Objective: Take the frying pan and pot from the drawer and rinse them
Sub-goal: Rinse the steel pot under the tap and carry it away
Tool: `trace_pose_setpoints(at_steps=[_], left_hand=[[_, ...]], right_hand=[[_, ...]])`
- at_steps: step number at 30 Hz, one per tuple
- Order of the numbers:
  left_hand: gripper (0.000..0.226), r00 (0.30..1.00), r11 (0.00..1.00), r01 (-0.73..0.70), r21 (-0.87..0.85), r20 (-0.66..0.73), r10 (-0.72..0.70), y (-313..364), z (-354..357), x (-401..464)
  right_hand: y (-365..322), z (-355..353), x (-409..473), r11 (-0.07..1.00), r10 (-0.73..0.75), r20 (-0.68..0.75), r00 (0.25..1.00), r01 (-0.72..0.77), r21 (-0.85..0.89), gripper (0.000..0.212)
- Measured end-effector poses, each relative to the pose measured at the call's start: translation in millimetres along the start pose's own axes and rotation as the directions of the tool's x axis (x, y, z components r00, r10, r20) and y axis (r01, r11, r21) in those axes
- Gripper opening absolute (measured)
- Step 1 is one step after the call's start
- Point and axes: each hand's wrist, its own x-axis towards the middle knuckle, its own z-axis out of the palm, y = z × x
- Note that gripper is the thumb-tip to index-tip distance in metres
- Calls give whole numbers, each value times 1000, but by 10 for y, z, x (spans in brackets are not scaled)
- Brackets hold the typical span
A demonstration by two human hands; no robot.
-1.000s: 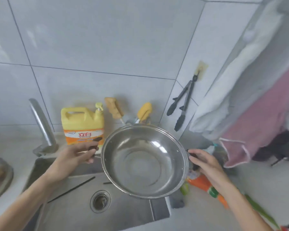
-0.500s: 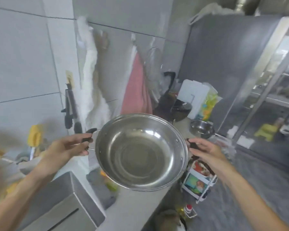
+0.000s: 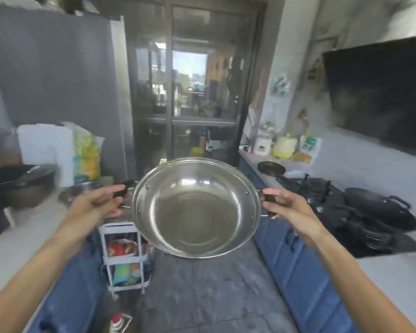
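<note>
A shiny steel pot (image 3: 195, 207) with two dark side handles hangs in the air over the kitchen aisle, its empty inside facing me. My left hand (image 3: 95, 205) grips the left handle and my right hand (image 3: 283, 206) grips the right handle. A small black frying pan (image 3: 271, 168) rests on the right counter beyond the stove.
A black gas stove (image 3: 322, 195) with a dark wok (image 3: 380, 207) fills the right counter over blue cabinets (image 3: 298, 267). A white trolley (image 3: 123, 258) of packets stands in the aisle on the left. Bowls and bags sit on the left counter (image 3: 17, 236). A glass door (image 3: 195, 92) is ahead.
I have turned right, away from the sink and the wall, with the pot still held by both handles. The view now faces the aisle, the stove and the glass door.
</note>
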Motion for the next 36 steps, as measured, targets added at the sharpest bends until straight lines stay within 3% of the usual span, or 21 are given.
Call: trace_pose_setpoints(at_steps=[5,9,12,16,21,26,28,36], left_hand=[[28,966,999,-27,-18,256,30,169,1774,664],[27,878,997,-57,-42,474,70,305,3208,999],[27,786,995,-63,-78,610,97,354,4287,1125],[28,614,990,-74,-124,776,143,317,5691,1234],[29,439,992,-58,-111,890,125,236,7125,1173],[31,287,993,-106,-59,954,87,2,8019,903],[32,246,989,-145,-21,968,57,-188,8255,805],[34,206,965,-213,154,972,-110,-1021,8854,407]], right_hand=[[316,-1487,-306,997,55,-260,964,-67,-36,29],[622,-2411,-684,991,116,-484,868,-135,-5,27],[857,-3033,-958,983,158,-621,767,-181,27,25],[1179,-3736,-1274,975,169,-773,612,-216,43,23],[1571,-4270,-1625,959,216,-884,415,-261,112,26],[2132,-4453,-1999,914,313,-918,244,-342,221,24],[2416,-4478,-2102,892,355,-910,213,-367,262,23],[3373,-4458,-2220,787,474,-879,43,-468,401,20]])
